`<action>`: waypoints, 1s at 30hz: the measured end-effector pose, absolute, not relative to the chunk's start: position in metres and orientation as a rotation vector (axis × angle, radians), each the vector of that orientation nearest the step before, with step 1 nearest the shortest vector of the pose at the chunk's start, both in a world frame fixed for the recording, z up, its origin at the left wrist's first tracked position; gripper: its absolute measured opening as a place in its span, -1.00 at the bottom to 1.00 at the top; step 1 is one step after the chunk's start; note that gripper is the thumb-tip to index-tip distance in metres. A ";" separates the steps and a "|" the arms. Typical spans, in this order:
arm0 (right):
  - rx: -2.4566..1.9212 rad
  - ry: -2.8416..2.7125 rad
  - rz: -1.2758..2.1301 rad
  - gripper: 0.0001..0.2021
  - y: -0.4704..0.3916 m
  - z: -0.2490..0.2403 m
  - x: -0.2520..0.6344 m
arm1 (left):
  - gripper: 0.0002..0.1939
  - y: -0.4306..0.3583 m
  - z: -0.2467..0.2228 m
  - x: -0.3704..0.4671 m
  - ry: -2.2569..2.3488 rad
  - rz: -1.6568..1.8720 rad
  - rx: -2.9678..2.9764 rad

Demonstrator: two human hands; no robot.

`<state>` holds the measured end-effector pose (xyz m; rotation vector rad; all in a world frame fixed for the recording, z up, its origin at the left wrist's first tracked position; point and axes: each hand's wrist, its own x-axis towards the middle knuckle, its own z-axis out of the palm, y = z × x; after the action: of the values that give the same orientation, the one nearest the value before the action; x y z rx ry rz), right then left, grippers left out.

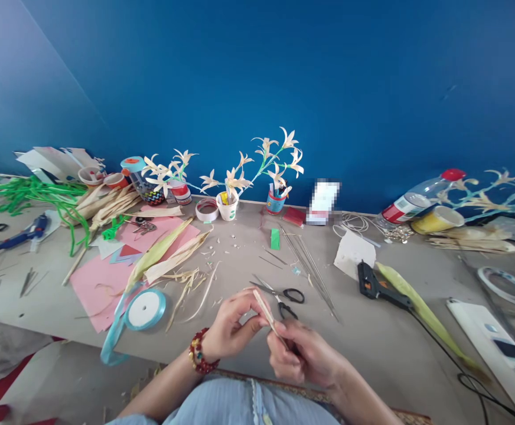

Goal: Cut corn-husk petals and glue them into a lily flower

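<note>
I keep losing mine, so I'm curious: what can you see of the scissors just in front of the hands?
The scissors lie on the grey table, just beyond the right hand. Two black loop handles, plastic by their look, spread apart; the slim grey blades, apparently metal, are slightly open and point left. No hand grips them.

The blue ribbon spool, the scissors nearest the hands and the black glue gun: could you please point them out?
Blue ribbon spool (138, 316): head view, its white face.
Scissors (276, 293): head view, where the blades cross.
Black glue gun (368, 283): head view, its body.
</note>
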<state>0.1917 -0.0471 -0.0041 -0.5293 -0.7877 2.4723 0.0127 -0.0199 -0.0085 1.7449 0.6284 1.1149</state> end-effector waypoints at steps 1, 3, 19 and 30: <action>-0.488 -0.770 2.499 -0.48 -0.047 -0.007 0.192 | -0.83 -0.020 -0.008 0.013 0.625 1.113 1.747; -0.409 -0.748 2.543 -0.48 -0.047 -0.011 0.192 | -0.82 -0.019 -0.008 0.013 0.611 1.114 1.753; 0.042 -0.660 2.710 -0.41 -0.049 -0.028 0.192 | -0.82 -0.018 -0.011 0.015 0.526 1.124 1.730; -0.859 -0.985 1.871 -0.56 -0.047 -0.006 0.190 | -0.88 -0.018 -0.017 0.018 0.707 1.284 1.408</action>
<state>0.1904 -0.0474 -0.0065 -0.8586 -0.9851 1.8713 0.0181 -0.0184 -0.0171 1.4084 0.7073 1.2839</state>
